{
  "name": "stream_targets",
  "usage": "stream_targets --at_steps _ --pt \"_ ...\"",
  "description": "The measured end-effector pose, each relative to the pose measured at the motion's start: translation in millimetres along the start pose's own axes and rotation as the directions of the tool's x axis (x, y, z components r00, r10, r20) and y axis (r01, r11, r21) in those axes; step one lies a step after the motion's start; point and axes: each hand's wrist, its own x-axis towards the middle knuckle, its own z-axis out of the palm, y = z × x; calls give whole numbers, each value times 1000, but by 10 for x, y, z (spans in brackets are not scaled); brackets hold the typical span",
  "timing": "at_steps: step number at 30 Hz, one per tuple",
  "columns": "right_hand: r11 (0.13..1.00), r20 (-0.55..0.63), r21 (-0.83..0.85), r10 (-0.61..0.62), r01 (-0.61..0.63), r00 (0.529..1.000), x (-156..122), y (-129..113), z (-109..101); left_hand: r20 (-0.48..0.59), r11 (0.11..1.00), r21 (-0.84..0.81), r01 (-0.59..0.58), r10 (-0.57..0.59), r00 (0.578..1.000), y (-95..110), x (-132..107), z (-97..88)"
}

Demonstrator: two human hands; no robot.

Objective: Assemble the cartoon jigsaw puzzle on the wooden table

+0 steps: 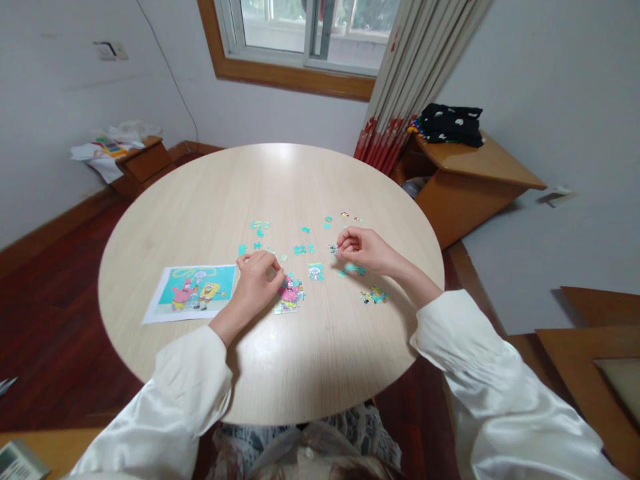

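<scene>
My right hand (364, 248) is pinched at a small puzzle piece (333, 249) with grey and dark markings, right at its fingertips. My left hand (259, 280) rests on the table with loosely bent fingers, its thumb beside the joined puzzle section (289, 293) that shows a pink starfish figure. Between the hands lies a joined block (316, 271) with a pale blue-green face. Loose turquoise pieces (303, 250) lie beyond the hands. Yellow and turquoise pieces (375, 295) are grouped below my right hand. Left of my left hand is the printed reference picture (195, 291).
Everything lies on a round wooden table (320, 373). More loose pieces (260, 226) are at the far side. A small wooden cabinet (465, 173) with a dark folded cloth (451, 124) stands right, near the curtain (400, 73). Papers (107, 157) sit at the far left.
</scene>
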Motion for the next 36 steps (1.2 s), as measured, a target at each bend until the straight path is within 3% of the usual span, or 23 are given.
stream_targets --at_steps 4,7,12,17,22,29,33,36 --pt "999 60 39 19 -21 998 -276 -79 317 100 993 -103 -63 73 992 128 -28 14" --pt "982 95 174 50 -66 994 -377 -110 487 139 971 -232 -65 99 985 235 -66 34" --pt "947 106 301 80 -108 991 -394 -129 591 186 892 -451 10 83 979 334 -126 72" --pt "952 77 294 61 -81 995 -436 -70 651 245 814 -566 129 16 969 342 -121 93" --pt "988 -114 76 -124 133 986 -556 -35 743 219 762 -620 186 -60 974 335 -93 107" --pt "939 -219 -209 -317 273 923 -647 20 829 240 743 -631 224 -87 967 358 -90 159" --pt "872 -207 -348 -430 344 879 -669 120 809 238 754 -622 211 -75 968 335 -85 220" --pt "814 -160 -441 -485 377 860 -676 196 765 240 811 -563 163 -28 970 301 -59 238"
